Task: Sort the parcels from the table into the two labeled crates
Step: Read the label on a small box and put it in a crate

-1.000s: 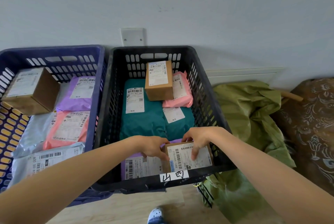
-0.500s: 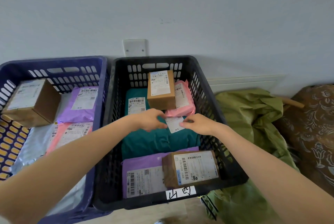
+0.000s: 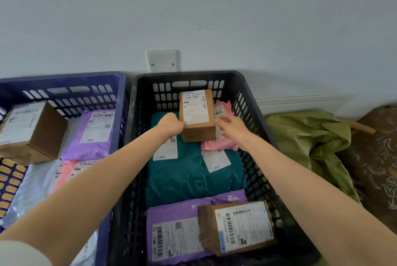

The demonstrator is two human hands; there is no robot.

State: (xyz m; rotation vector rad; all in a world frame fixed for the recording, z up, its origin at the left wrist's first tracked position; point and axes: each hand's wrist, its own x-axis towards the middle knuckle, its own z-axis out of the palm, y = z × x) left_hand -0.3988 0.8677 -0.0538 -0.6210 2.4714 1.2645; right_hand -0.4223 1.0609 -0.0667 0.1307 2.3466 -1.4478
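A black crate (image 3: 189,73) stands beside a blue crate (image 3: 64,78) against the wall. At the back of the black crate a small cardboard box (image 3: 197,113) lies on a pink mailer (image 3: 217,145) and teal mailers (image 3: 182,180). My left hand (image 3: 171,125) has curled fingers on the box's left edge. My right hand (image 3: 233,125) reaches to its right side with fingers straight, over the pink mailer. Near the front lie a second cardboard box (image 3: 240,227) and a purple mailer (image 3: 171,233).
The blue crate holds a cardboard box (image 3: 32,128), a purple mailer (image 3: 92,134), a pink mailer (image 3: 71,171) and a pale mailer (image 3: 32,190). A crumpled green bag (image 3: 309,143) and a brown patterned cushion (image 3: 376,158) lie right of the black crate.
Both hands let go of the cardboard box at the front of the black crate and moved back to the box at the crate's far end.
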